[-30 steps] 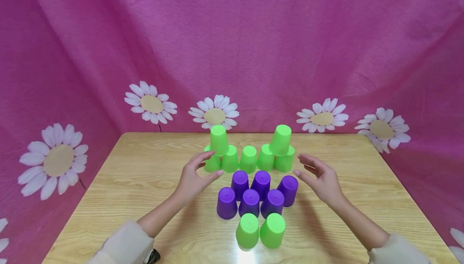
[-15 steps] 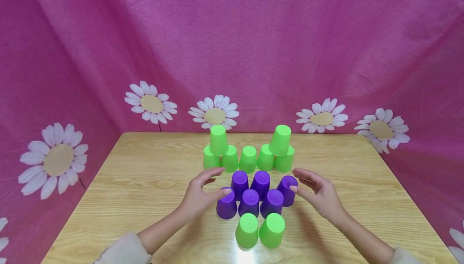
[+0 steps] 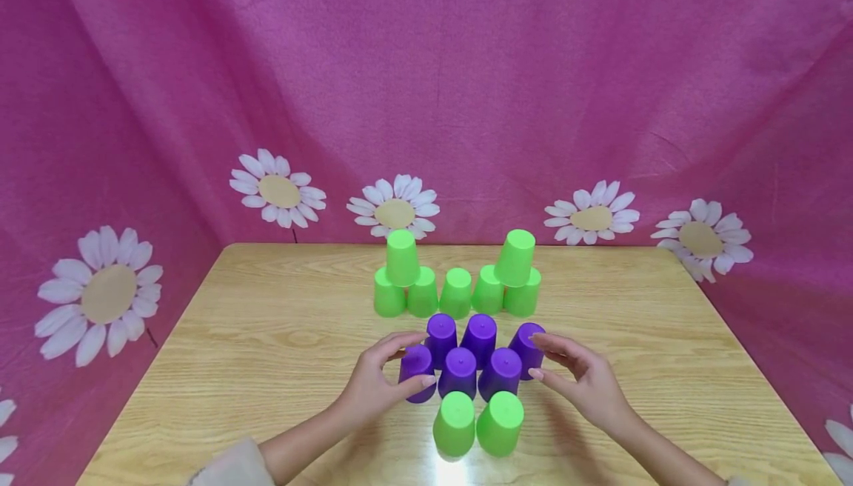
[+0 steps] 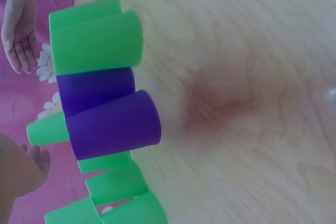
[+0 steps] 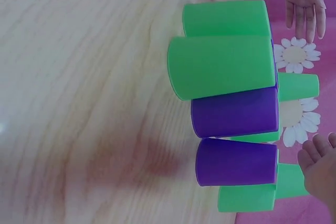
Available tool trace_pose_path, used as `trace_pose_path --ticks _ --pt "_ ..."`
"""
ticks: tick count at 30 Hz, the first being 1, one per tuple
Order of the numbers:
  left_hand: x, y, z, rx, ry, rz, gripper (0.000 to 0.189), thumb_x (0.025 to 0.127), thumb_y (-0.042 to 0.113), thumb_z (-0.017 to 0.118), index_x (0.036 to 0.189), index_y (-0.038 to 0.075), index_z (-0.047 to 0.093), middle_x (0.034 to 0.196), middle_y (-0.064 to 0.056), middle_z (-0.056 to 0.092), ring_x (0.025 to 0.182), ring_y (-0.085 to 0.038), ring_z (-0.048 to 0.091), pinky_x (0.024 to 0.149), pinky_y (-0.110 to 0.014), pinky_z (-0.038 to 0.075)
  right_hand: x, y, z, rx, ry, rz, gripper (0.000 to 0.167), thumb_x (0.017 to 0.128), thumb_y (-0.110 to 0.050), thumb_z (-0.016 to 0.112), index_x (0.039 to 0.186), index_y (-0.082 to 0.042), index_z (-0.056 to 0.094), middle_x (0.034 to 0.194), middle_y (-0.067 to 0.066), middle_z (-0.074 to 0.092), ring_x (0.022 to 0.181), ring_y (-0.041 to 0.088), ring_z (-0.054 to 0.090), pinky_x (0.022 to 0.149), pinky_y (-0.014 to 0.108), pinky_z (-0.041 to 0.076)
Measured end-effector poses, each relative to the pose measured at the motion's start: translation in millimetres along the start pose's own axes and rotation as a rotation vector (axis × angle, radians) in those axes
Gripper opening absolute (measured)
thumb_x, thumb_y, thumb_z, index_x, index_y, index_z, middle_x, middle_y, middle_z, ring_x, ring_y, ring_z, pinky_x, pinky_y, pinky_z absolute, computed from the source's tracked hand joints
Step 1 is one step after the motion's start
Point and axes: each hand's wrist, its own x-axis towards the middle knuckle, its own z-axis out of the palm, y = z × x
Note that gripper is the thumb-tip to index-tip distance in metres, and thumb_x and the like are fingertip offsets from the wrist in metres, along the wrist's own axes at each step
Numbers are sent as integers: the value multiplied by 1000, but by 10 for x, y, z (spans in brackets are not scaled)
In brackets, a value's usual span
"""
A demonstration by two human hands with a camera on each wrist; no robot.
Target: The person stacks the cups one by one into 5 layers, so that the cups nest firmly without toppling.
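Note:
Upside-down plastic cups stand on the table. My left hand (image 3: 373, 382) is around the leftmost purple cup (image 3: 415, 361), thumb and fingers spread and overlapping it in the head view. My right hand (image 3: 589, 386) is at the rightmost purple cup (image 3: 525, 355), its fingertips and thumb overlapping that cup's right side. Neither hand has closed its grip. Between them are several more purple cups, including a front middle one (image 3: 458, 371). The left wrist view shows the near purple cup (image 4: 115, 124) below the level of my left hand (image 4: 29, 174).
Two green cups, left (image 3: 455, 427) and right (image 3: 501, 425), stand nearest me. Behind the purple ones is a row of green cups (image 3: 456, 295), with one green cup (image 3: 403, 258) stacked at left and another (image 3: 516, 258) at right. A pink flowered cloth (image 3: 466, 101) hangs behind the wooden table (image 3: 266, 323).
Both hands have come down and toward me, from beside the green row to the outer purple cups. The left also moved a little right. The cups have stayed in place.

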Motion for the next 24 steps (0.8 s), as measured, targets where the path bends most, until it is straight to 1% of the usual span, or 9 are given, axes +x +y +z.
trace_pose_path --ticks 3,6,10,13,16,19,22,24 --pt "-42 -10 32 14 -18 8 47 76 16 76 118 4 60 120 -11 62 109 -23 58 92 -43 50 -44 4 23 29 18 -12 37 71 19 65 106 22 54 110 -15 65 103 -5 58 89 9 46" --pt "-90 -29 71 18 -37 24 45 77 18 75 117 4 61 119 -11 62 109 -24 58 89 -39 52 -88 16 46 73 25 -43 38 69 22 64 105 23 53 111 -13 65 104 -3 59 90 9 46" --pt "-161 -48 132 15 -71 36 45 77 20 75 117 4 61 117 -11 63 111 -26 58 95 -35 50 -152 45 83 105 -5 -90 40 67 26 61 106 22 53 113 -12 65 105 -2 59 91 10 46" --pt "-207 -56 175 27 -84 55 47 76 21 76 117 4 61 117 -11 63 111 -26 58 99 -34 47 -204 72 113 106 -38 -106 42 67 26 62 108 21 53 115 -11 64 106 -2 58 92 9 45" --pt "-241 -71 216 44 -72 83 45 75 20 76 115 4 62 115 -11 64 108 -25 60 96 -32 49 -253 98 138 96 -65 -87 42 68 22 64 109 19 54 116 -10 64 107 -2 58 92 9 44" --pt "-273 -103 256 54 -58 95 44 75 19 76 114 4 63 114 -11 65 105 -22 61 93 -30 51 -307 126 153 78 -98 -61 42 69 18 66 110 18 54 117 -9 63 108 -3 56 93 8 43" --pt "-304 -151 297 59 -60 128 43 76 18 76 114 3 63 112 -12 65 101 -22 61 87 -29 53 -361 158 172 61 -132 -37 43 71 15 68 111 17 54 117 -10 63 108 -5 56 92 7 43" --pt "-324 -172 321 54 -63 154 43 76 16 75 114 1 62 111 -13 65 99 -24 62 86 -30 53 -392 180 190 64 -152 -28 44 71 13 69 112 17 54 117 -10 63 109 -5 55 92 7 43"
